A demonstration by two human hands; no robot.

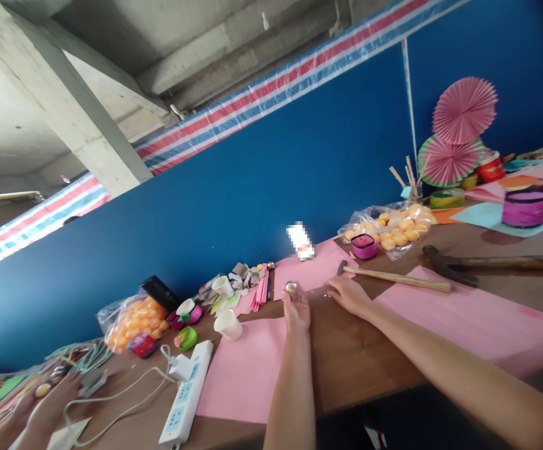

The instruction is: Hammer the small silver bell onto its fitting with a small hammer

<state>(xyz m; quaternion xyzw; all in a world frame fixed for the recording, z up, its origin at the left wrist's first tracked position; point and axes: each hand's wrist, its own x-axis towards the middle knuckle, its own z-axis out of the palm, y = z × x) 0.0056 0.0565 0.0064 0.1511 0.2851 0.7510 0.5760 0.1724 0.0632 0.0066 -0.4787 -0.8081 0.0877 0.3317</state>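
Observation:
My left hand is palm up over the table, its fingers curled around a small shiny ball, silvery with a golden tint. Just to the right, my right hand reaches down to the tabletop with its fingers bent together. At its fingertips is a tiny shiny piece, too small to name. Behind both hands lies a pink paper sheet. A hammer with a wooden handle rests just beyond my right hand.
A white paper cup and a power strip stand left. Bags of orange balls and yellow-orange balls sit at the back. A larger hammer lies right. Another person's hands work at far left.

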